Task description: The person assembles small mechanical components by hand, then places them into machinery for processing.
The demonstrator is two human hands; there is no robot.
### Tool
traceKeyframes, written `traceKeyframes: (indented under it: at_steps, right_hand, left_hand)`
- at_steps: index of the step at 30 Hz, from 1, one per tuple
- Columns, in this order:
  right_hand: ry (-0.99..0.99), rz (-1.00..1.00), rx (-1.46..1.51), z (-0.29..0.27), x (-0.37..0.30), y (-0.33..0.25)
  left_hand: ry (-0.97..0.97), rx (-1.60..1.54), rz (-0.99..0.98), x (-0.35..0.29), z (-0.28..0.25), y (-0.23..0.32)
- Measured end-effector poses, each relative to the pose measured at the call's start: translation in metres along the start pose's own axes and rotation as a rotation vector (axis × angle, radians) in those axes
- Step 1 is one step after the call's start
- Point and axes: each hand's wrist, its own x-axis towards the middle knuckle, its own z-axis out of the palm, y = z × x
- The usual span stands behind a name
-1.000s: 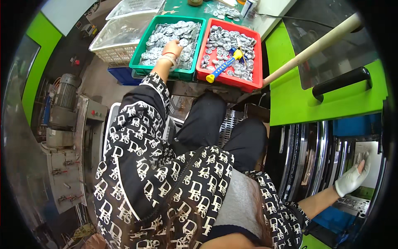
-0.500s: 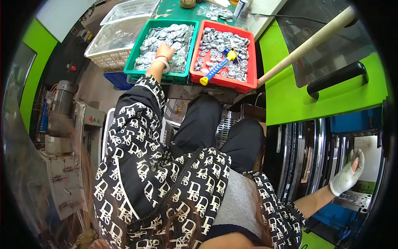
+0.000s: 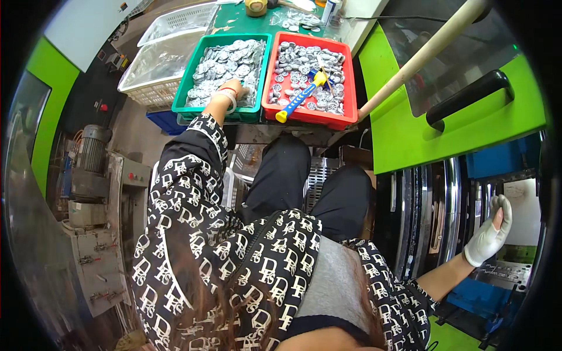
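Observation:
My left hand (image 3: 234, 88), bare with bands at the wrist, is down among round grey spoked discs (image 3: 235, 54) in a green tray (image 3: 190, 109). Its fingertips are hidden by the hand and the discs, so I cannot tell whether they grip one. Far to the right, my right hand (image 3: 490, 237) wears a whitish glove with a bare fingertip showing. It is raised with fingers stretched out and holds nothing, beside the metal plates inside a green machine (image 3: 404, 134).
A red tray (image 3: 353, 88) of similar discs stands beside the green one, with a blue-and-yellow handled tool (image 3: 300, 99) lying across it. White baskets (image 3: 149, 90) with clear plastic liners stand left. A long pale pole (image 3: 418, 61) slants past the machine door's black handle (image 3: 471, 96).
My left hand has moved nearer and lower in the green tray, toward its front. My right hand stays raised with little change. The whole view has shifted slightly.

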Motion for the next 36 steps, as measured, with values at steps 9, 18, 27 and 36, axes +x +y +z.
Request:
traceKeyframes:
  at_steps: [9,18,27,36]
  right_hand:
    - [-0.327,0.066,-0.026,0.084,-0.024,-0.028]
    - [-0.548,0.284,0.109,0.133,-0.046,-0.042]
    - [-0.190,0.435,0.347,0.125,-0.062,-0.032]
    - [-0.464,0.498,0.745,0.091,-0.049,-0.010]
  left_hand:
    - [0.108,-0.861,0.599,-0.161,-0.095,0.153]
    - [-0.047,-0.841,1.058,-0.251,-0.071,0.262]
    - [-0.599,-1.537,0.601,-0.271,-0.036,0.291]
    - [-1.147,-1.664,0.502,-0.273,-0.033,0.315]
